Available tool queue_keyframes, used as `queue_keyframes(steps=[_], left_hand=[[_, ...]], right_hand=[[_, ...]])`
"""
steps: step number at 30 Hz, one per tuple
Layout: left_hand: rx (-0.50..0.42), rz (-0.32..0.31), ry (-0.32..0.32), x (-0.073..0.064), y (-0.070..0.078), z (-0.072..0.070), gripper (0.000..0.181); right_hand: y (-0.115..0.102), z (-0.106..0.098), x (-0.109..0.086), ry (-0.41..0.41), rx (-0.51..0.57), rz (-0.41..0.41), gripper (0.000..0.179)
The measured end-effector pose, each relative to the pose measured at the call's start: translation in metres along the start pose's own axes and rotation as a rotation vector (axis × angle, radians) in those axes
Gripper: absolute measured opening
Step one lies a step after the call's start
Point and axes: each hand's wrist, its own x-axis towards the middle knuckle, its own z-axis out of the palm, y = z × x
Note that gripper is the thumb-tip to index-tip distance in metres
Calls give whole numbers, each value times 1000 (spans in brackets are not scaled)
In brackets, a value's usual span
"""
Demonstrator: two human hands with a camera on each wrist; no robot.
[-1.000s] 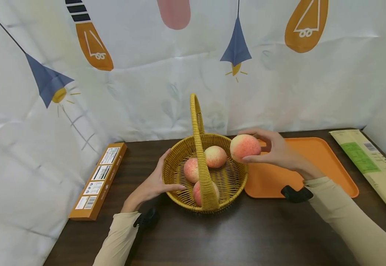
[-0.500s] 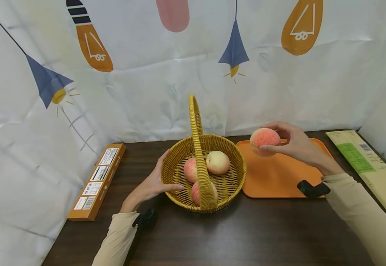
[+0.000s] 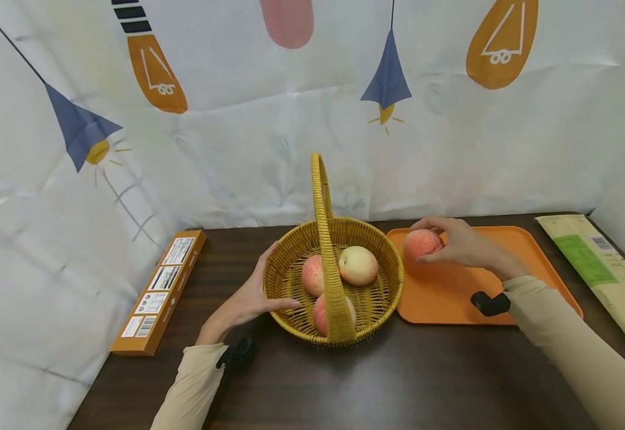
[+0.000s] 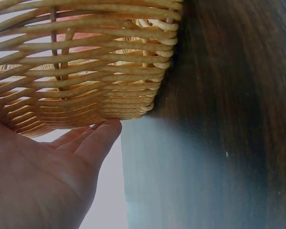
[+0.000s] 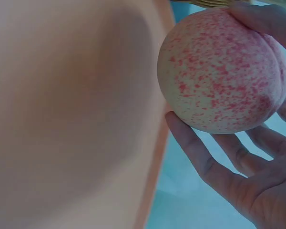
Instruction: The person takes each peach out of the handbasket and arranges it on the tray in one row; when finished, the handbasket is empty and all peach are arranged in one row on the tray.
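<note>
A yellow wicker basket (image 3: 388, 298) with a tall arched handle stands on the dark table. Inside lie three pinkish peaches: a paler one (image 3: 358, 266) to the right of the handle, another (image 3: 312, 276) at left, and the nearest (image 3: 320, 316) partly behind the handle. My left hand (image 3: 248, 298) holds the basket's left side, thumb over the rim and fingers along the outer wall (image 4: 86, 90). Between thumb and fingers, my right hand (image 3: 460, 242) grips a speckled peach (image 5: 221, 71) over the left part of the orange tray (image 3: 474, 298). A gap shows below this peach in the right wrist view.
To the left lies a long orange box (image 3: 156, 292) with white labels. Beyond the tray, a flat beige package (image 3: 597, 275) with a green patch lies along the right edge. A printed white cloth (image 3: 237, 161) hangs behind the table.
My right hand has carried its peach rightward from the basket's rim, then lowered it over the tray. The paler peach in the basket has turned and shifted slightly right. My left hand stays put.
</note>
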Motion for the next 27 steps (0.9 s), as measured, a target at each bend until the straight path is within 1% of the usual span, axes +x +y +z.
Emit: queue_keyframes(steps=[2, 5, 9, 14, 17, 23, 27], left_hand=[[-2, -4, -2, 0, 0, 1, 128], [-1, -7, -1, 0, 1, 2, 129], [-6, -8, 2, 1, 3, 2, 128], [-17, -9, 6, 0, 4, 2, 127], [-20, -7, 6, 0, 4, 2, 128], [-13, -8, 9, 1, 4, 2, 128], [-9, -9, 12, 0, 4, 2, 129]], right_hand=[[5, 6, 1, -22, -1, -7, 53], [8, 11, 2, -36, 26, 3, 55], [11, 15, 4, -36, 66, 19, 58], [13, 18, 8, -17, 54, -4, 60], [14, 20, 11, -4, 30, -19, 60], [12, 22, 17, 43, -87, -60, 58], [12, 22, 18, 42, -96, -44, 57]])
